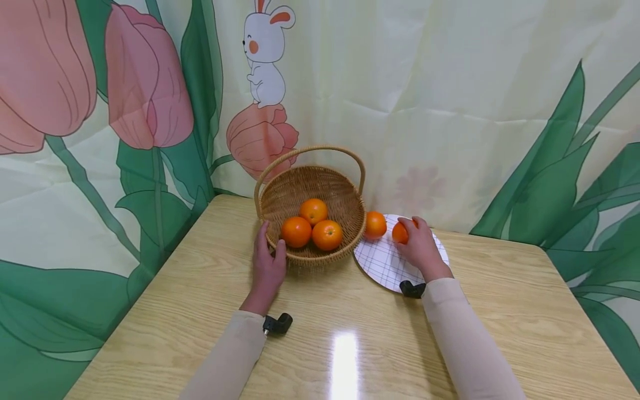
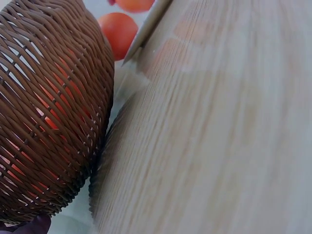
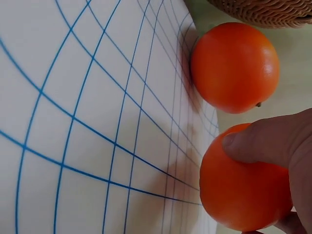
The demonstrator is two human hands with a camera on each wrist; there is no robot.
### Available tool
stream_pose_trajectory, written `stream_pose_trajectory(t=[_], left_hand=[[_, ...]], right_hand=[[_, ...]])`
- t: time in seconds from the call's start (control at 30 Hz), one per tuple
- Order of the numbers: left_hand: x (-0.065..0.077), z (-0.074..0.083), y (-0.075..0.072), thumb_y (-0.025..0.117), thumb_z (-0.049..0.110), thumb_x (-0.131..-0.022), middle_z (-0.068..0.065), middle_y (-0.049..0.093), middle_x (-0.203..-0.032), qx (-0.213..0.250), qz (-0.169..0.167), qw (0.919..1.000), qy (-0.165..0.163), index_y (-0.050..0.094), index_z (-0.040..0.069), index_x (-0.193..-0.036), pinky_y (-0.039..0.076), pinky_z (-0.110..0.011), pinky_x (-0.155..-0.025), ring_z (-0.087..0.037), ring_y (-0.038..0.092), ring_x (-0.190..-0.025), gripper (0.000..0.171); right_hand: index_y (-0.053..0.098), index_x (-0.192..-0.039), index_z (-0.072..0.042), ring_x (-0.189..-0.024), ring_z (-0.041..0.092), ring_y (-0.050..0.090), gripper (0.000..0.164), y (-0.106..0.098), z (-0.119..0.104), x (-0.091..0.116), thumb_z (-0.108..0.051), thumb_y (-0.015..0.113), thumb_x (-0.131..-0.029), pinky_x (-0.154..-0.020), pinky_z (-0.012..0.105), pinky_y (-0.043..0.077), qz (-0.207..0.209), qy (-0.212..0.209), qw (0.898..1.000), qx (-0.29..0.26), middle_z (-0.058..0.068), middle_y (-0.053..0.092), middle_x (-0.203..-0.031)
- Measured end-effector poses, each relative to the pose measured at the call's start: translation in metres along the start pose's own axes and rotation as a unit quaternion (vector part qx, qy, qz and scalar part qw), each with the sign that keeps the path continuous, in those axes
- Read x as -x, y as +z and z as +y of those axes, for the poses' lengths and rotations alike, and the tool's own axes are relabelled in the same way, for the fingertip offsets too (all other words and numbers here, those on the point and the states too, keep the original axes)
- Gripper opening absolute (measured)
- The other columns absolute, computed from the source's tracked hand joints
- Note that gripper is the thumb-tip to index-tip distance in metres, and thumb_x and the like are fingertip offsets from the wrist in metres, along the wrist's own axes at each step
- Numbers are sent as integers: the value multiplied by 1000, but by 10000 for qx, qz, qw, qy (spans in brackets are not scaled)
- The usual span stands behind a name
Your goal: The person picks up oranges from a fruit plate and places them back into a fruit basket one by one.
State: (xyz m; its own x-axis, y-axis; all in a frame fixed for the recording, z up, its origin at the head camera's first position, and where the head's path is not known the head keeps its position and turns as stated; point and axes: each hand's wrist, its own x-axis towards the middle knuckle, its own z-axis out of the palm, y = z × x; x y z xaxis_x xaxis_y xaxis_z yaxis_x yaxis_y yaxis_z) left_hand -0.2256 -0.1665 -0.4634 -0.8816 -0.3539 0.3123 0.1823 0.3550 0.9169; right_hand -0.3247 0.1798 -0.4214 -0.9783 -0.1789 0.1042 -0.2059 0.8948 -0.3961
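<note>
A woven wicker basket (image 1: 312, 180) with a tall arched handle leans back, its mouth toward me. My left hand (image 1: 267, 266) rests against its front left side, thumb by the rim and fingers straight along the outside; only a dark bit of that hand (image 2: 34, 226) shows under the basket in the left wrist view. With thumb and fingers, my right hand (image 1: 422, 250) grips an orange (image 3: 246, 185) over the round white board (image 1: 385, 266) with blue grid lines. A second orange (image 3: 235, 68) sits on the board's left part, right beside the basket.
Three oranges (image 1: 296, 232) lie together inside the basket. The wooden table (image 1: 310, 333) reaches back to a printed curtain (image 1: 400, 111) close behind the basket and board. A small black device (image 1: 277, 324) is worn on the left wrist, another (image 1: 412, 289) on the right.
</note>
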Motion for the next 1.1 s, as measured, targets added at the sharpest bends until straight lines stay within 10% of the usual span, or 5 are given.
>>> stream_pose_trajectory(t=[1.1], left_hand=[[4,13,3,57,31,-95,2,19,-161,74,-136,9998,-137,15,31,-154,22,-49,-119,-23,23,-147,72]], right_hand=[[46,-139,-13,-124,50,42,62,-37,-42,31,-12,72,-83,-95,63,45,824,-849,9926,-259,24,30,-148]])
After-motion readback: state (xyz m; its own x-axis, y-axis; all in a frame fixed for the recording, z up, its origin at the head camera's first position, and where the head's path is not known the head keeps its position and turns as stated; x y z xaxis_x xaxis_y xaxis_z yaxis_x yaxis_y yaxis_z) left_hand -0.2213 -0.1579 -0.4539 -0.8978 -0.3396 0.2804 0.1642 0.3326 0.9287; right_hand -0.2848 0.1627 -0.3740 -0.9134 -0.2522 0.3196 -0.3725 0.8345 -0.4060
